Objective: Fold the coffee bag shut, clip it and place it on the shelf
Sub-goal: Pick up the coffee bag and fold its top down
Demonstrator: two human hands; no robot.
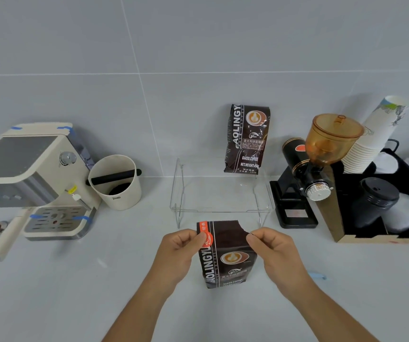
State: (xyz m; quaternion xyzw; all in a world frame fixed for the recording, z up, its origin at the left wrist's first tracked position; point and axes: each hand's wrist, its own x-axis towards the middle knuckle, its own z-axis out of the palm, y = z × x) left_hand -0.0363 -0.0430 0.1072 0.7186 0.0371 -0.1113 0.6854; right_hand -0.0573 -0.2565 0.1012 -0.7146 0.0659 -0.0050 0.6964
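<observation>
A dark brown coffee bag (228,257) with an orange strip along its top left stands upright on the grey counter in front of me. My left hand (182,245) pinches the bag's top left corner. My right hand (270,243) pinches its top right corner, where the edge looks torn. The top of the bag stands straight up, unfolded. Behind it stands a clear acrylic shelf (220,193), with a second, sealed coffee bag (246,139) upright on its back right. A light blue clip (318,276) lies on the counter to the right of my right arm.
An espresso machine (33,176) with a portafilter (8,233) and a cream knock box (114,181) stand at the left. A black grinder with an amber hopper (314,169) and a black organiser with paper cups (376,193) stand at the right.
</observation>
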